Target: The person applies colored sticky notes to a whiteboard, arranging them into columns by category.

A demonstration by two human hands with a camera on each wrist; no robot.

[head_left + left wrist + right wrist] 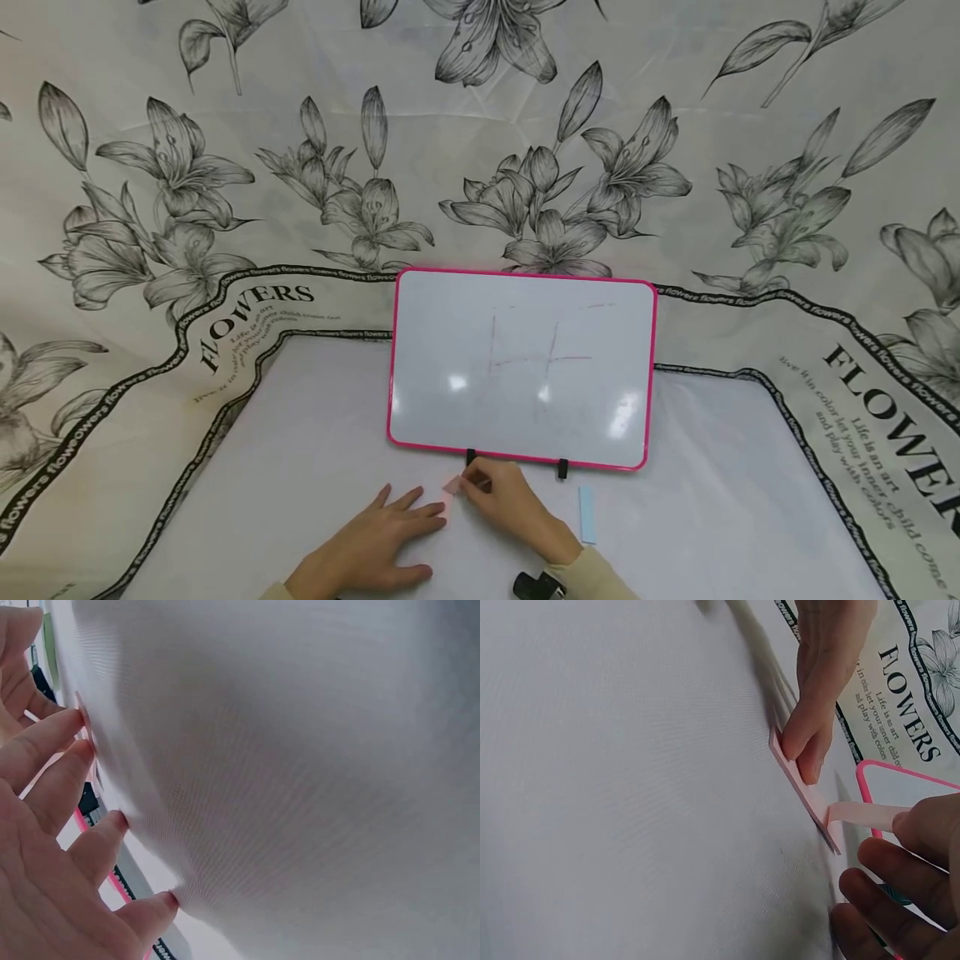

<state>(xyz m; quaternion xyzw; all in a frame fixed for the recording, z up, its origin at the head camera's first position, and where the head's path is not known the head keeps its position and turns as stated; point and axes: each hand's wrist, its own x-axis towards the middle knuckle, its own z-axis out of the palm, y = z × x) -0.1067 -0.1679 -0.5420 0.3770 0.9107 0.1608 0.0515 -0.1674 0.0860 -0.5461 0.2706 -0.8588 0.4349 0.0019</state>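
Note:
A pad of narrow pink sticky notes [817, 808] lies on the white cloth just in front of the whiteboard. Two fingertips of my left hand [378, 533] press on the pad, its fingers spread and mostly straight. Between thumb and forefinger my right hand [510, 497] pinches the end of the top sticky note [864, 815]. That sheet is lifted and bends up from the pad, still joined to it at the far end in the right wrist view. The other right fingers hang curled beside it.
Behind the hands a pink-framed whiteboard [522, 400] leans on black feet [562, 469], with faint red lines on it. To the right of the right hand lies a light blue strip [587, 515]. Black floral print borders the cloth [315, 417].

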